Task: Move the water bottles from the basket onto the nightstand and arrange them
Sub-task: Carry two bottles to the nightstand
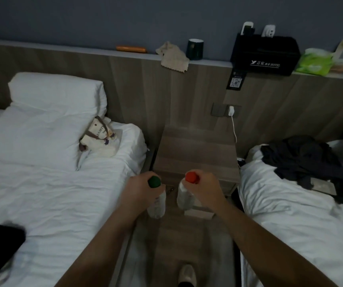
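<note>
1. Two water bottles are held side by side in the air, one in each hand, just in front of the near edge of the nightstand (195,154).
2. The left hand (140,189) is closed around the neck of the green-capped bottle (156,200), fingers wrapped just under the cap, and the clear body hangs down below the hand.
3. The right hand (202,188) is closed the same way around the neck of the red-capped bottle (184,197), whose cap stands above the knuckles.
4. The bottles are near each other but apart, with a strip of floor showing between them.
5. Neither bottle rests on the nightstand; its wooden top shows bare between the two beds.
6. A white bed (52,193) with a pillow (48,112) lies to the left, and a small printed bag (100,134) leans by the pillow.
7. The bed on the right carries a heap of dark clothing (307,160).
8. A white charger (231,111) is plugged into the wall panel above the nightstand, its cable hanging down.
9. On the headboard ledge stand a dark mug (195,49), a crumpled cloth (173,56) and a black box (264,55) marked HOTEL.
</note>
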`<state>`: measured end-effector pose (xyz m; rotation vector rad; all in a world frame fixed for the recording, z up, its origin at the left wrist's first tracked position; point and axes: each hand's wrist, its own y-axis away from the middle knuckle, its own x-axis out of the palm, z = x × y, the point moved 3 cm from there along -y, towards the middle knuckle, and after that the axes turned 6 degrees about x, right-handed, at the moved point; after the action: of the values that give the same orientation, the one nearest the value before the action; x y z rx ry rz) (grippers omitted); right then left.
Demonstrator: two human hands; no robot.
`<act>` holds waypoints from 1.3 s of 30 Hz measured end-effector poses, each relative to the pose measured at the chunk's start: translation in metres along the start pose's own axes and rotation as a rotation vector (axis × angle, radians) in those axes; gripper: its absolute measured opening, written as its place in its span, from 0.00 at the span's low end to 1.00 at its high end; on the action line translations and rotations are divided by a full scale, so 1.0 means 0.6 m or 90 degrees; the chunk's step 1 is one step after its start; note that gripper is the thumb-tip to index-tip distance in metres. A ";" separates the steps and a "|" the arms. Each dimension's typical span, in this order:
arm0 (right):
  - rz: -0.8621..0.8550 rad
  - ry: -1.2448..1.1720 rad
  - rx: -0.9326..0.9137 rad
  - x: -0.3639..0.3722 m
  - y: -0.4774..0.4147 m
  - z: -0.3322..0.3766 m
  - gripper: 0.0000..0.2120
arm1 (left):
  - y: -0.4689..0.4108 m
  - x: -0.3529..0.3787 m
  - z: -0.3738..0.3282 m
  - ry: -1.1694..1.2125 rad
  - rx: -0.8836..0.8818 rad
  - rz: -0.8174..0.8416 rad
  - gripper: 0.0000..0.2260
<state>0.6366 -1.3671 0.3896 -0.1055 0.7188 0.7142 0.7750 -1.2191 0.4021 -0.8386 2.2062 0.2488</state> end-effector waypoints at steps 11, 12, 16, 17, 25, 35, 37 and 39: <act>0.031 0.003 0.023 -0.036 -0.216 -0.009 0.10 | -0.205 0.061 0.022 0.037 -0.040 -0.017 0.08; 0.032 0.007 0.032 -0.033 -0.236 -0.009 0.10 | -0.228 0.065 0.028 0.040 -0.049 -0.011 0.08; 0.039 0.015 0.074 -0.015 -0.321 -0.011 0.07 | -0.324 0.085 0.060 0.061 -0.070 0.039 0.05; 0.034 0.018 0.076 -0.008 -0.343 -0.012 0.06 | -0.350 0.092 0.071 0.061 -0.071 0.054 0.05; -0.019 0.017 0.218 0.032 -0.507 0.002 0.07 | -0.539 0.134 0.129 0.053 -0.053 0.185 0.06; -0.026 -0.011 0.299 0.060 -0.667 -0.008 0.08 | -0.716 0.203 0.188 0.042 -0.070 0.289 0.11; -0.022 -0.005 0.310 0.066 -0.691 -0.013 0.07 | -0.741 0.216 0.196 0.038 -0.076 0.288 0.10; -0.021 0.002 0.320 0.069 -0.714 -0.017 0.06 | -0.764 0.226 0.200 0.025 -0.078 0.287 0.12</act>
<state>0.9233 -1.6732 0.2925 0.3396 0.8780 0.4853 1.0687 -1.5872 0.2578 -0.3997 2.4149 0.5931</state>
